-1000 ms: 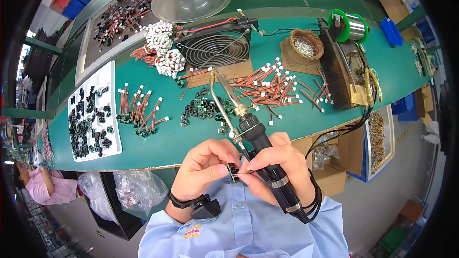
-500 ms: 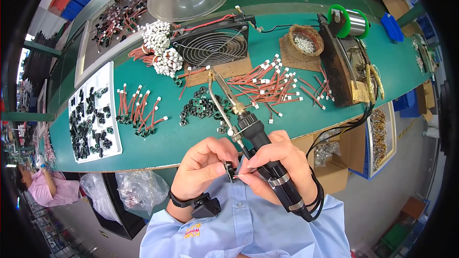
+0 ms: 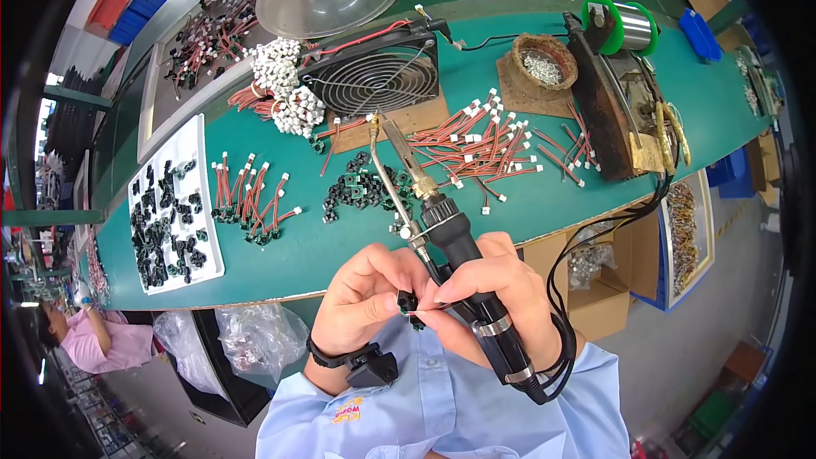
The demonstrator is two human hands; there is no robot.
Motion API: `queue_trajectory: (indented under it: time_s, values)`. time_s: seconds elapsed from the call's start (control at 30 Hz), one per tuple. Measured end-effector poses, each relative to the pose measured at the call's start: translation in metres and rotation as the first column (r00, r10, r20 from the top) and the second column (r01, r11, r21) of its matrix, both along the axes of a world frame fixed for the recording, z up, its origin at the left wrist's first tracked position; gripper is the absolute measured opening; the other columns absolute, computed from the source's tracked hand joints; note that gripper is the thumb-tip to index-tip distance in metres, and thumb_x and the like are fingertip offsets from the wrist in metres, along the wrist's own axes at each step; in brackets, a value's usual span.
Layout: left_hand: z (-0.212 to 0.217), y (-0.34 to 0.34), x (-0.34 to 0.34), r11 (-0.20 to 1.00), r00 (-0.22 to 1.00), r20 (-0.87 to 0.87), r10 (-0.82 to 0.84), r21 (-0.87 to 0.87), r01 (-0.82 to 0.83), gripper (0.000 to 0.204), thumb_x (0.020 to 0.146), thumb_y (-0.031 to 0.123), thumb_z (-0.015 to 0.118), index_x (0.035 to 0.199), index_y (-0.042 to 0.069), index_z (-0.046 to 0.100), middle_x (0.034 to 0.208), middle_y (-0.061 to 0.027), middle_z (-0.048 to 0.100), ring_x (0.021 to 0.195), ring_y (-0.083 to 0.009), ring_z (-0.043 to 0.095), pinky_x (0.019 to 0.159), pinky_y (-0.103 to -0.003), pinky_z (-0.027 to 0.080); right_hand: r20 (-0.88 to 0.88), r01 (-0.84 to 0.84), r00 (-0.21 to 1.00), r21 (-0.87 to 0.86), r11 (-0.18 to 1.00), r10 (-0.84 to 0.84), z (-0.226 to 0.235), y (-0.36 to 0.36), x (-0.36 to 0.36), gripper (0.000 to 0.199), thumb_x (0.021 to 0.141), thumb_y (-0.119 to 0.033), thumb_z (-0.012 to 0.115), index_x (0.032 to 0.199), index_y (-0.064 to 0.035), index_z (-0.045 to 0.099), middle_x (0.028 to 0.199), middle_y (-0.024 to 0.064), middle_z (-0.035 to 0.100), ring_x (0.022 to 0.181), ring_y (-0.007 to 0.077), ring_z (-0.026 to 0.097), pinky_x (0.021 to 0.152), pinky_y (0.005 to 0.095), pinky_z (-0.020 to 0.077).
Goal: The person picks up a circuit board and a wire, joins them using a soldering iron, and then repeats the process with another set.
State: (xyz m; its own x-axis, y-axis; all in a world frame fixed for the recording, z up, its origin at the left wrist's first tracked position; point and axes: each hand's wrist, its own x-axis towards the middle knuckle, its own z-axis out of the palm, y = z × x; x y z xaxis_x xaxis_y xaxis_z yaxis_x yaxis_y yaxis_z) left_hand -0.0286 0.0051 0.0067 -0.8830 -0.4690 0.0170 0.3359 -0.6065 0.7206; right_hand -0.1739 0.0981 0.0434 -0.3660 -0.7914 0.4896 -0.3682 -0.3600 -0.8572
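Between the thumb and fingers of my left hand (image 3: 353, 299) is a small black-and-green circuit part (image 3: 409, 301), held in front of my chest. My right hand (image 3: 510, 293) is closed around a black soldering iron (image 3: 448, 225) with a thin metal feed tube beside its tip, which points away from me over the table. The thumb and fingertips of that same hand also pinch something thin, apparently a wire, at the part's right side; its end is hidden. Beyond the hands lie a heap of similar small parts (image 3: 361, 191) and loose red-and-black wire leads (image 3: 472, 149) with white connectors.
A white tray (image 3: 206, 242) of black parts stands left, beside leads with parts attached (image 3: 255, 204). Farther back are a fan (image 3: 374, 81), bundled white connectors (image 3: 297, 110) and a round bowl (image 3: 517, 55). A solder spool (image 3: 633, 28) stands right. A person (image 3: 98, 344) is far left.
The small part has turned in my left fingers, so more of its black body shows. Both hands stay close together, and the iron keeps nearly the same angle. The view has shifted slightly.
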Motion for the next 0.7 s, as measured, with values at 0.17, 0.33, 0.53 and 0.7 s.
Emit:
queue_trajectory:
  time_s: [0.17, 0.33, 0.53, 0.7]
  values:
    - [0.0007, 0.0006, -0.0001, 1.000, 1.000, 0.011, 0.003, 0.009, -0.003, 0.014, 0.086, 0.013, 0.059, 0.093, 0.006, 0.050, 0.092, -0.0118, 0.051, 0.086, -0.0208, 0.051, 0.078, -0.032, 0.038, -0.042, 0.002, 0.999, -0.001, 1.000, -0.002, 0.0002, 0.0004, -0.0009, 0.042, 0.062, 0.001, 0.078, 0.093, -0.0112, 0.052, 0.075, 0.0007, 0.059, 0.058, 0.0190, 0.048, 0.059, 0.0301, 0.0362]
    - [0.0006, 0.0001, -0.0003, 1.000, 1.000, 0.010, 0.000, -0.004, 0.000, 0.014, 0.086, 0.012, 0.059, 0.094, 0.005, 0.049, 0.092, -0.0114, 0.051, 0.086, -0.0202, 0.051, 0.078, -0.032, 0.038, -0.048, 0.004, 0.999, -0.008, 1.000, -0.004, -0.0005, -0.0004, -0.0014, 0.041, 0.062, 0.001, 0.077, 0.092, -0.0114, 0.052, 0.074, 0.0011, 0.059, 0.057, 0.0191, 0.047, 0.059, 0.0302, 0.0356]
    - [0.0037, 0.0007, -0.0009, 1.000, 1.000, 0.018, -0.005, 0.017, 0.004, 0.014, 0.086, 0.012, 0.058, 0.094, 0.005, 0.049, 0.092, -0.0112, 0.051, 0.086, -0.0193, 0.051, 0.078, -0.031, 0.038, -0.058, -0.011, 0.998, -0.004, 1.000, 0.011, 0.0001, -0.0002, -0.0031, 0.041, 0.062, 0.001, 0.077, 0.092, -0.0118, 0.052, 0.072, 0.0008, 0.059, 0.056, 0.0192, 0.046, 0.059, 0.0301, 0.0348]
    - [0.0044, 0.0008, -0.0020, 1.000, 1.000, 0.006, -0.013, 0.026, 0.013, 0.014, 0.087, 0.012, 0.058, 0.095, 0.004, 0.049, 0.093, -0.0115, 0.050, 0.086, -0.0189, 0.051, 0.078, -0.031, 0.039, -0.066, 0.006, 0.998, -0.002, 1.000, -0.007, 0.0006, -0.0005, -0.0023, 0.041, 0.062, 0.001, 0.077, 0.092, -0.0121, 0.052, 0.071, 0.0007, 0.059, 0.055, 0.0193, 0.046, 0.059, 0.0301, 0.0346]
